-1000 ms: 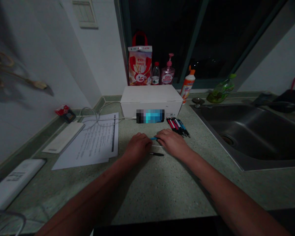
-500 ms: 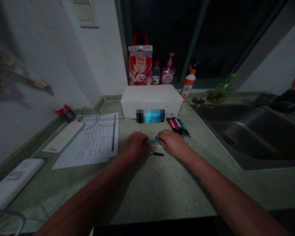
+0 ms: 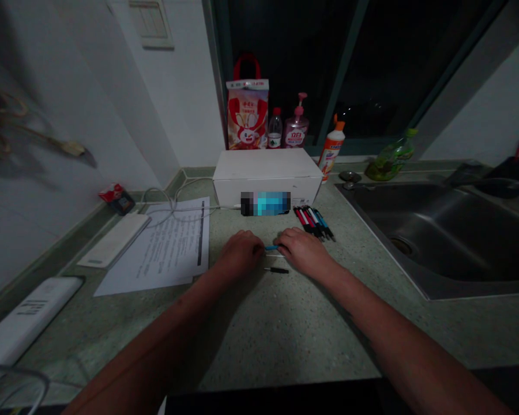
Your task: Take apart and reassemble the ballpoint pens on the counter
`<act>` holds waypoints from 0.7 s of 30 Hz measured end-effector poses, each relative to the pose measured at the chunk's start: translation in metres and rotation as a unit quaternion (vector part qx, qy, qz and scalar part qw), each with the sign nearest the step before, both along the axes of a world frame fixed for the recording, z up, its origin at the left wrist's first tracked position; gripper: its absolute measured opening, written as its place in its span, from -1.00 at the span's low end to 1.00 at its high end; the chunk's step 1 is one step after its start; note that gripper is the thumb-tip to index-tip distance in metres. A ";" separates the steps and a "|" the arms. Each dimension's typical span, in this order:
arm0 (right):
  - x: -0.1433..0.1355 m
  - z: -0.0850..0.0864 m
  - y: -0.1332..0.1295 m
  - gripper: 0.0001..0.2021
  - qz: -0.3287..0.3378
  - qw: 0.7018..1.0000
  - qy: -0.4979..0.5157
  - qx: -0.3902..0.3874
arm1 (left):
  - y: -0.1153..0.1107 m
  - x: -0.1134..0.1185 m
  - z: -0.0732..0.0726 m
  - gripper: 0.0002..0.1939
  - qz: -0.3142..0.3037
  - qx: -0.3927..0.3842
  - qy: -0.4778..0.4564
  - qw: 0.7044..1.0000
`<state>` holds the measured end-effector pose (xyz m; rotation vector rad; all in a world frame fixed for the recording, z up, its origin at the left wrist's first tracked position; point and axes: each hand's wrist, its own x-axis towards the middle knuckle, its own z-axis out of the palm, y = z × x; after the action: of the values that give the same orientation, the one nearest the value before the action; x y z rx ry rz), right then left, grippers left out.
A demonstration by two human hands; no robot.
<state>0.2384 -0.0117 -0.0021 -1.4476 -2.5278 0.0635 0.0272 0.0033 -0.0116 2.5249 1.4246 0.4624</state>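
Observation:
A small blue pen barrel [image 3: 271, 247] lies level between my two hands. My right hand [image 3: 301, 249] is closed on its right end, fingertips pinched together. At its left end, my left hand [image 3: 242, 252] is closed too, its fingertips at the barrel. Just below the barrel, a thin white refill [image 3: 275, 256] rests on the counter between the hands. Nearer to me lies a short black pen part [image 3: 277, 270] with a pale tip. Several assembled pens [image 3: 313, 223], red, white and blue with black grips, lie side by side beyond my right hand.
A white box [image 3: 266, 173] stands behind a pixelated device [image 3: 265, 203] with a cable. Printed sheets [image 3: 164, 248] and a white power bank [image 3: 115, 239] lie left. The sink [image 3: 450, 236] is at right; bottles and a red bag [image 3: 247, 115] stand behind.
My left hand has moved slightly right, up to the left end of the blue barrel. My right hand has barely moved.

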 end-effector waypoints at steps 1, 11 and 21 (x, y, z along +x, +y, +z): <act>0.000 0.000 0.000 -0.84 0.001 1.000 0.001 0.000 | 0.000 0.000 0.000 -0.80 0.001 -0.001 0.000 1.000; 0.002 0.002 0.000 -0.84 -0.003 1.000 -0.012 0.007 | -0.002 -0.001 0.003 -0.79 0.015 -0.009 0.020 1.000; -0.003 0.000 -0.002 -0.88 0.022 1.000 0.009 0.011 | -0.005 0.001 0.004 -0.84 0.001 -0.005 0.006 1.000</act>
<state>0.2357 -0.0132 -0.0024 -1.3763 -2.5378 0.0553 0.0287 -0.0013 -0.0079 2.5217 1.4300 0.4406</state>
